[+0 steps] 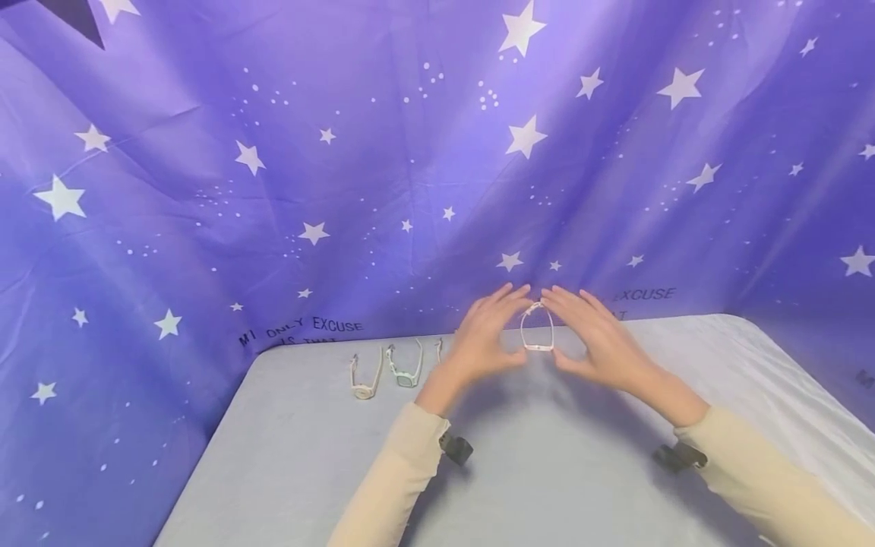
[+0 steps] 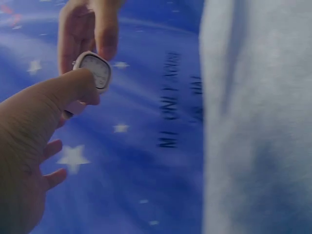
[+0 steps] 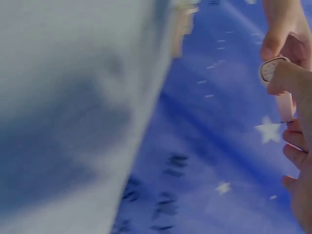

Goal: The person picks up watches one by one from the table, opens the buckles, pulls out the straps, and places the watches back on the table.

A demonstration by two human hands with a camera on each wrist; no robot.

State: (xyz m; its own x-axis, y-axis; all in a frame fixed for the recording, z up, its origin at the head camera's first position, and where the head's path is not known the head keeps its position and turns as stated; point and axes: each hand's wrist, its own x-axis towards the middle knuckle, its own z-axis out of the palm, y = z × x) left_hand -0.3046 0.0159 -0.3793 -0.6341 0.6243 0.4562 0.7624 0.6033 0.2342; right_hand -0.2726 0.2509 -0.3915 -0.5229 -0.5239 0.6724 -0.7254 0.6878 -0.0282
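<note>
A pale pinkish-white wristwatch point(image 1: 538, 348) is held up above the far part of the table, its strap forming a loop. My left hand point(image 1: 481, 338) pinches it from the left, and my right hand point(image 1: 601, 342) grips it from the right. In the left wrist view, the left thumb presses by the edge of the squarish watch face point(image 2: 100, 73). The right wrist view shows both hands at the same watch point(image 3: 269, 70), fingers partly hiding the strap. Left of my hands lie a beige watch point(image 1: 364, 392) and a mint-green watch point(image 1: 406, 378).
Another strap point(image 1: 439, 349) shows beside the left hand, mostly hidden behind it. A grey cloth covers the table point(image 1: 547, 471). Behind its far edge hangs a purple-blue curtain point(image 1: 410, 152) with white stars and lettering.
</note>
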